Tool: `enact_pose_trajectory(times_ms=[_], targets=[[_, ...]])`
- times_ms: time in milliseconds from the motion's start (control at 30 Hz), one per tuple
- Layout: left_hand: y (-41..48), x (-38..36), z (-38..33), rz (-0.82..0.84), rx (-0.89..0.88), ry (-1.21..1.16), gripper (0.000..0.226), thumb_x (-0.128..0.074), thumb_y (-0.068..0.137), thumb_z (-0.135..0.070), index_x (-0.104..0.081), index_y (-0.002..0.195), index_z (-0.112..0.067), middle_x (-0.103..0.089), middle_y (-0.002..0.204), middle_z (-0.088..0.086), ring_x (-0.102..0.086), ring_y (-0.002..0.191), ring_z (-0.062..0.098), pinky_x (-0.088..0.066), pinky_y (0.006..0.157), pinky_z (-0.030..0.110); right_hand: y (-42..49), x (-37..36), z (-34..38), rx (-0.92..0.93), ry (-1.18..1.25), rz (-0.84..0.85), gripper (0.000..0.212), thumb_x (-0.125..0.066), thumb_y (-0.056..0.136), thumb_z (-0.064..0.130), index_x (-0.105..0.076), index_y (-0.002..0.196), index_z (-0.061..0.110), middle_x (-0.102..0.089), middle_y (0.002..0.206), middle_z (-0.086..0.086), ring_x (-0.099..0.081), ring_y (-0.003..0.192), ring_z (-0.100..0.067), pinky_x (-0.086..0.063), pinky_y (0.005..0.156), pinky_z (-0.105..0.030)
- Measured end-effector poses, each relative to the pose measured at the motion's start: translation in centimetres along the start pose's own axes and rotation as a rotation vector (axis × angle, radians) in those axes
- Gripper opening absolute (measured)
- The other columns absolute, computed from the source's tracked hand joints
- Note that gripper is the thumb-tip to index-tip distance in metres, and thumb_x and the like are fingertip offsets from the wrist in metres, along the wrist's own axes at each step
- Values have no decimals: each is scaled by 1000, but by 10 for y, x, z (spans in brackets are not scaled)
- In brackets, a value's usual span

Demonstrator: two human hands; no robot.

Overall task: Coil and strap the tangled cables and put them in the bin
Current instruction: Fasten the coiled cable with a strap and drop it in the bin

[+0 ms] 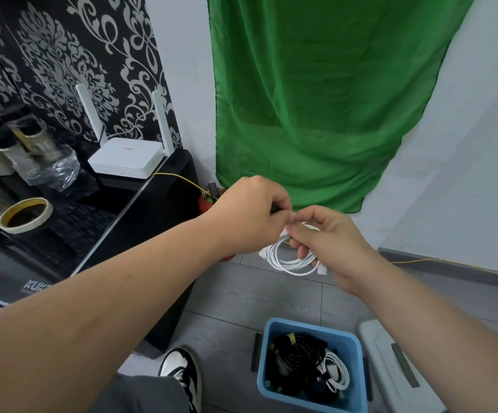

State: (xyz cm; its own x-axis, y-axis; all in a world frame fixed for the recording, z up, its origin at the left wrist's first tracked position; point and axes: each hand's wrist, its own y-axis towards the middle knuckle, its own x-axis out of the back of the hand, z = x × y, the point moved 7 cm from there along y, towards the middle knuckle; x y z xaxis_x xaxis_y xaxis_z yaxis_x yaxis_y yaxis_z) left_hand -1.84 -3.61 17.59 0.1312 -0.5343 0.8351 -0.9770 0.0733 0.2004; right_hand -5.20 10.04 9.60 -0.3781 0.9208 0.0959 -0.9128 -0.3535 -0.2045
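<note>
A coiled white cable [292, 259] hangs in the air in front of me, its loops dangling below my fingers. My right hand [328, 242] grips the top of the coil. My left hand [253, 213] pinches a dark strap at the coil's top, fingertips touching those of the right hand. The strap is mostly hidden by my fingers. On the floor below stands a blue bin [358, 350] holding coiled black cables [295, 359] and a coiled white cable [335, 374] with straps.
A black cabinet [152, 216] on my left carries a white router [125, 158], a tape roll [25, 214] and bottles. A green cloth [316, 99] hangs on the wall. A thin yellow wire [462, 265] runs along the floor. My shoe [182, 371] is left of the bin.
</note>
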Motion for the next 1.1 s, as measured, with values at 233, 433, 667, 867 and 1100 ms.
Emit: enact_pose_trajectory(times_ms=[233, 433, 667, 867, 1100], targets=[[-3, -2, 3, 47, 113, -161, 16, -65, 90, -17, -79, 84, -22, -69, 65, 3, -53, 53, 16, -45, 50, 28, 1, 3, 5, 28, 66, -71, 16, -77, 90, 19, -71, 96, 6, -67, 61, -6, -55, 49, -16, -44, 49, -26], [-4, 2, 4, 92, 277, -306, 23, -57, 94, -9, -79, 87, -9, -60, 59, 6, -42, 46, 10, -35, 43, 17, 3, 3, 9, 69, 5, -77, 2, -76, 91, 16, -74, 92, 15, -69, 63, -6, -59, 51, -17, -47, 59, -38], [-7, -5, 8, 177, 481, -564, 22, -57, 95, -6, -79, 95, -6, -65, 66, 8, -53, 50, 12, -50, 51, 19, 2, 7, 11, 68, 93, -115, 4, -76, 91, 10, -75, 94, 11, -69, 65, -8, -60, 49, -14, -52, 53, -27], [-7, -16, 4, 194, 425, -565, 22, -60, 95, -14, -81, 98, -19, -63, 71, 7, -52, 62, 16, -49, 60, 27, 5, 10, -1, -89, 345, -108, 14, -71, 94, 12, -73, 104, 4, -69, 70, -9, -61, 53, -14, -54, 51, -27], [-8, -26, -10, 258, 234, -265, 24, -54, 98, -12, -78, 97, -16, -76, 73, 4, -51, 41, -1, -41, 46, 15, 10, 9, -9, -126, 417, -117, 14, -65, 99, 13, -68, 107, 2, -71, 78, -17, -66, 74, -32, -54, 88, -63]])
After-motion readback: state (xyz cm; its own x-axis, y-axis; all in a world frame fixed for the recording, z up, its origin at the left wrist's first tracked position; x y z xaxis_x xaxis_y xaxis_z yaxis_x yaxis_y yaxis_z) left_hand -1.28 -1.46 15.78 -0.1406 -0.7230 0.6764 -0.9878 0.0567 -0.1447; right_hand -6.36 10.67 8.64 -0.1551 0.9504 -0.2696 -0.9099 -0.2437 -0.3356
